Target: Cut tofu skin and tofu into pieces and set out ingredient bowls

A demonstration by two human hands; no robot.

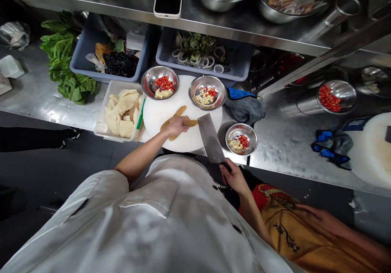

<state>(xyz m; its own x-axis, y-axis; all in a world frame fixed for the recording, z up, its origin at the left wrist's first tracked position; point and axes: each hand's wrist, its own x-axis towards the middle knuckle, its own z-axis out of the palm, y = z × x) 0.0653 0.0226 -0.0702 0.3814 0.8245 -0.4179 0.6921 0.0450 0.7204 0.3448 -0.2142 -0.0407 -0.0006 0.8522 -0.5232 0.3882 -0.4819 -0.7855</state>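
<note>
On the round white cutting board (152,118) lie several long yellow-brown pieces of food (180,110) whose kind I cannot make out. My left hand (178,126) is closed over one of them, its end sticking out toward the blade. In my right hand (235,177) is the black handle of a cleaver (210,136). The broad blade slants over the board's right edge, its tip near the held piece. Two steel bowls of chopped red chili and garlic, a left one (160,82) and a right one (207,92), stand at the board's far side.
A third chili bowl (241,139) sits right of the board, near a grey-blue cloth (244,106). Left are a plastic tub (104,120) of pale pieces and leafy greens (61,57). Blue bins (201,70) stand behind, under a steel shelf (128,4). Another person's arm (330,220) is at right.
</note>
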